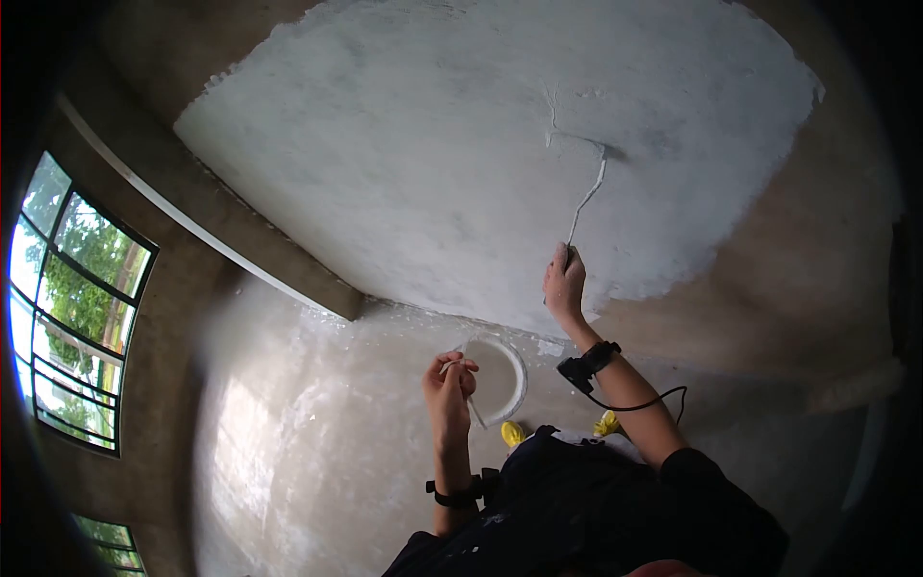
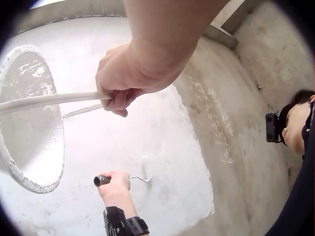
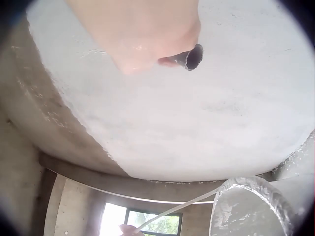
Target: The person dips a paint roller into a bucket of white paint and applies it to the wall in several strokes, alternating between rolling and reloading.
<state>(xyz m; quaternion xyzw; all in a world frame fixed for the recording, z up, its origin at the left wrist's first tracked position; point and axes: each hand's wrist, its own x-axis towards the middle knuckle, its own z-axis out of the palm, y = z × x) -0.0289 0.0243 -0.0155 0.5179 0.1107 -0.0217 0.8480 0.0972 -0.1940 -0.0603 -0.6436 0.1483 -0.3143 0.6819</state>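
Observation:
My right hand (image 1: 565,288) grips the dark handle (image 3: 193,58) of a paint roller, its thumb along the handle. The roller's bent, paint-coated rod (image 1: 584,204) reaches up to the white-painted patch of wall (image 1: 433,144), where the roller head lies against the paint. My left hand (image 1: 448,389) holds a bucket by its pale bail handle (image 2: 54,100), fingers curled round it. Beside that hand hangs the bucket (image 1: 521,375), its rim crusted with paint. Wet whitish paint (image 2: 29,73) shows inside it. My palm hides the gripped part of the roller handle.
Bare brown-grey wall (image 1: 750,279) borders the painted patch. A ledge (image 1: 260,240) juts out at left, with windows (image 1: 87,288) beyond it. Paint spots mark the concrete floor (image 1: 288,433). My yellow shoes (image 1: 513,434) stand close to the bucket. A cable (image 1: 663,396) loops from my right wrist.

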